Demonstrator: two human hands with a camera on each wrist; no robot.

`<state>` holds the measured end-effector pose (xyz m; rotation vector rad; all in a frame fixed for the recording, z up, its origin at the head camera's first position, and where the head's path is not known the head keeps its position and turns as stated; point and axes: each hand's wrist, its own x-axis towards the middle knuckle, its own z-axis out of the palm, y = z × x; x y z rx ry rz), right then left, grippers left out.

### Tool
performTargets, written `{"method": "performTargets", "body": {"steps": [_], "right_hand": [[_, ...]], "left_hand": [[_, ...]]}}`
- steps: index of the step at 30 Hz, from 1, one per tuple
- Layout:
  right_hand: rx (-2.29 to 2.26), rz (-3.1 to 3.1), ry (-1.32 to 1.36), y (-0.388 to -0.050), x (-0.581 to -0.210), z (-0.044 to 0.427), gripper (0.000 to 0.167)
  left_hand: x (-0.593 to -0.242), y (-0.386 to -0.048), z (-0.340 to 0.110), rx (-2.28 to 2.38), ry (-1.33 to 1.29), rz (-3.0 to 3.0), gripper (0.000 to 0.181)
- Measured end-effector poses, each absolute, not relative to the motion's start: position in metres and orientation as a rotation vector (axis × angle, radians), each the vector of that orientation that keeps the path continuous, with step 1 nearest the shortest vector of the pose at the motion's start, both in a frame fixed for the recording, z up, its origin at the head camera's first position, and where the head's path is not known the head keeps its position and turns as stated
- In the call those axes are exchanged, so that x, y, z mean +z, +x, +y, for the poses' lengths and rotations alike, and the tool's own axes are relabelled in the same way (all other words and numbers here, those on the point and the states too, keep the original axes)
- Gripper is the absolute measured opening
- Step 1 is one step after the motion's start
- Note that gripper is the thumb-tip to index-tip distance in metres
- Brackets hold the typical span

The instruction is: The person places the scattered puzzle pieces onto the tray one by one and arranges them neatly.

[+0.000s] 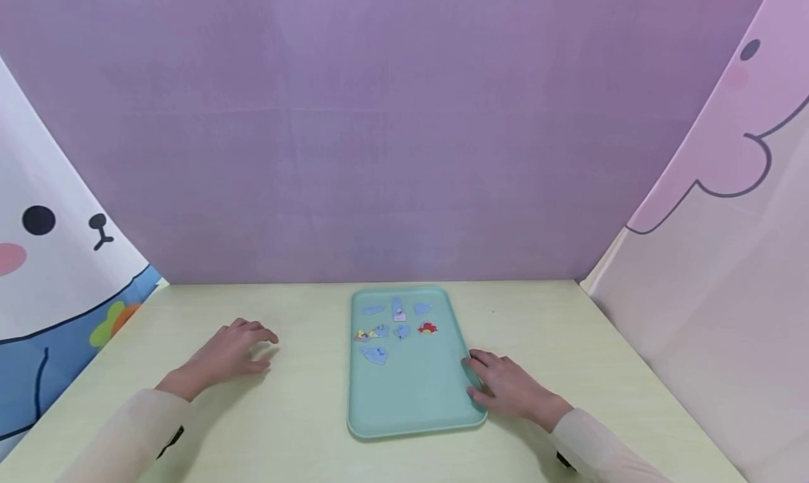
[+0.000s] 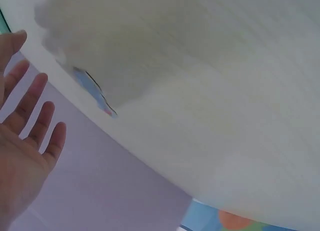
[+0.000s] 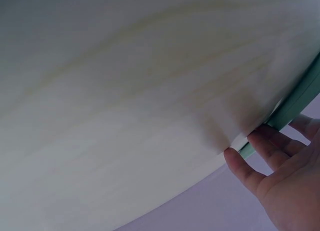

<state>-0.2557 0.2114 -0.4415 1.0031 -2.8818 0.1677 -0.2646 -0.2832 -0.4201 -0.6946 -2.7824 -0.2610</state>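
My left hand point(image 1: 225, 355) hovers above the table left of the tray, fingers loosely bent and holding nothing. In the left wrist view, a thin flat blue piece point(image 2: 93, 89) with a dark edge and a pinkish end lies on the table near the left hand's fingers. The head view does not show it. A mint-green tray point(image 1: 417, 395) lies in the middle. My right hand point(image 1: 510, 387) rests at the tray's right edge, its fingertips touching the rim. Inside the tray are several irregular flat pieces, mostly light blue, such as one lower-left piece point(image 1: 375, 355), plus a red one point(image 1: 428, 328).
The pale wooden table point(image 1: 303, 399) meets a purple backdrop point(image 1: 379, 153) just behind the tray. White cloth with a cartoon face point(image 1: 57, 258) stands along the left side, and a pink and white cloth point(image 1: 714, 272) along the right.
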Motion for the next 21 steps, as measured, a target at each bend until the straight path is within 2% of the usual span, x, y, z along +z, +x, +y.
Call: {"method": "performTargets", "body": {"steps": [21], "right_hand": [[0.163,-2.874,1.005,-0.255,-0.44,0.211,0.048]], "left_hand": [[-0.414,-0.264,-0.324,-0.345,-0.622,-2.946,0.034]]}}
